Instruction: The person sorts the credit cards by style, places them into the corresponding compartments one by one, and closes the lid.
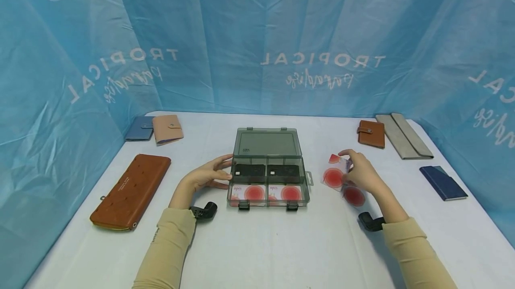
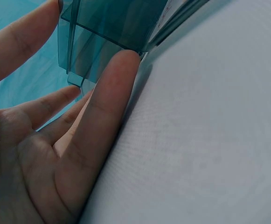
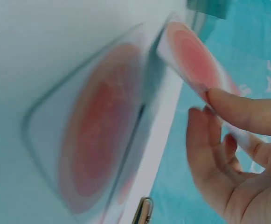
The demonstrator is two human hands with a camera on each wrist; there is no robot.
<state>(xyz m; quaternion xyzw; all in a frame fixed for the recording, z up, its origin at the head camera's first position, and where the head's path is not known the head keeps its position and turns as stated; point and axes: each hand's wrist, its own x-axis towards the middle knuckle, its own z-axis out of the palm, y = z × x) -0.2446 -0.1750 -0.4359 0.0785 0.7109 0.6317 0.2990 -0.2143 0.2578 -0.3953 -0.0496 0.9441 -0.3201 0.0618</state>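
Observation:
A grey-green transparent organizer box (image 1: 268,168) stands in the middle of the table, lid (image 1: 267,142) folded back. Its upper two compartments each hold a black card (image 1: 249,173), and its lower two each a white card with a red circle (image 1: 284,192). My left hand (image 1: 210,173) touches the box's left side, fingers fairly straight and spread in the left wrist view. Right of the box, my right hand (image 1: 363,173) pinches a red-circle card (image 1: 333,176) between thumb and fingers, tilted up off the table. Another red-circle card (image 1: 354,196) lies under that hand.
On the left are a brown long wallet (image 1: 130,192), a tan card holder (image 1: 167,129) and a blue one (image 1: 139,129). On the right lie a small brown wallet (image 1: 371,134), a grey long wallet (image 1: 403,136) and a navy holder (image 1: 442,182). A blue curtain (image 1: 241,34) hangs behind.

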